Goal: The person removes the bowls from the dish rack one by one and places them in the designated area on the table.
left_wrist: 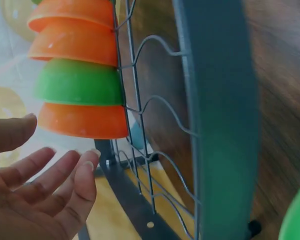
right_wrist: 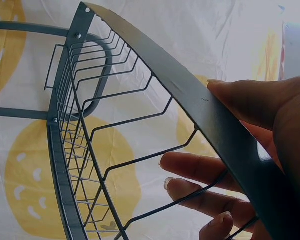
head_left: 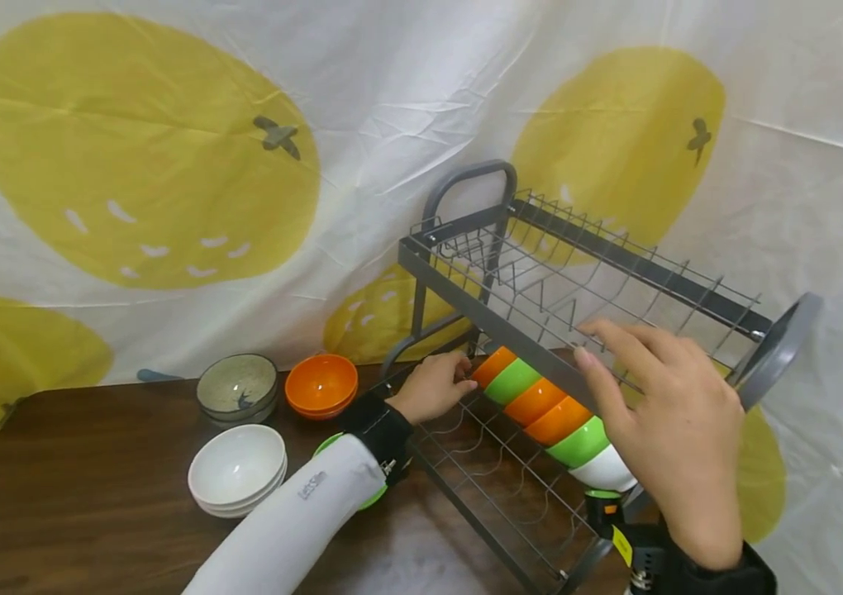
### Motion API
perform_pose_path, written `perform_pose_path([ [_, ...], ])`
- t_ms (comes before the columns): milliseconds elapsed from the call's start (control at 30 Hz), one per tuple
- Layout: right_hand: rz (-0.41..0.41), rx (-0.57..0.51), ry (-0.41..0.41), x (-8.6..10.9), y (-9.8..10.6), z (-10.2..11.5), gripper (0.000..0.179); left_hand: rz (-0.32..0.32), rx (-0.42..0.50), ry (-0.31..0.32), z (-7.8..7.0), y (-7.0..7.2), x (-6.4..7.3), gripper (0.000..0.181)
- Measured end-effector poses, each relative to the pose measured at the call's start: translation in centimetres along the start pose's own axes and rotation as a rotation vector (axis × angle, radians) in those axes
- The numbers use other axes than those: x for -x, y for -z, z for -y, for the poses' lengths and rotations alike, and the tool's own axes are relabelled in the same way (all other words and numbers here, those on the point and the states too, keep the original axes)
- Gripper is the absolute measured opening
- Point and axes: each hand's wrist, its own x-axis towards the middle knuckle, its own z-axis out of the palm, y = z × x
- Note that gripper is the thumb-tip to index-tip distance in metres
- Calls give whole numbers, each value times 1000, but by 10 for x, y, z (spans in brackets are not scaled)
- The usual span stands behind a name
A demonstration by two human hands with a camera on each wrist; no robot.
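Observation:
A dark grey two-tier dish rack (head_left: 492,318) stands on the right. A row of nested orange, green and white bowls (head_left: 585,442) sits tilted on edge along its lower tier. My left hand (head_left: 432,388) is by the far end of that row, its fingers loosely bent beside the end orange bowl (left_wrist: 82,121) with a small gap visible in the left wrist view. My right hand (head_left: 670,421) is at the upper tier's front bar (right_wrist: 190,95), thumb on one side and relaxed fingers (right_wrist: 195,167) on the other. Whether it bears on the bar is unclear.
Left of the rack, the brown wooden table (head_left: 94,471) holds stacked grey-green bowls (head_left: 237,384), orange bowls (head_left: 321,384) and white bowls (head_left: 237,467). A green bowl (head_left: 374,498) is partly hidden under my left forearm. A cloth with yellow fruit prints (head_left: 146,149) hangs behind.

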Motion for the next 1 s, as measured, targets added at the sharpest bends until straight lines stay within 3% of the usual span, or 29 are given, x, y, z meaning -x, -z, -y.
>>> perform_pose_path([
  [167,5,4,0,-2,0,-1,30,-45,115,44,-4,-6,-18,34],
  [367,7,19,-14,0,1,0,29,-92,110,21,-9,-16,-18,30],
  [600,4,20,-5,1,0,0,30,-146,180,13,-2,-30,-19,26],
  [767,-10,22,4,1,0,0,30,-163,171,59,-6,-35,-24,24],
  [1000,-3,20,-2,1,0,0,29,-142,57,111,-6,-43,-33,22],
])
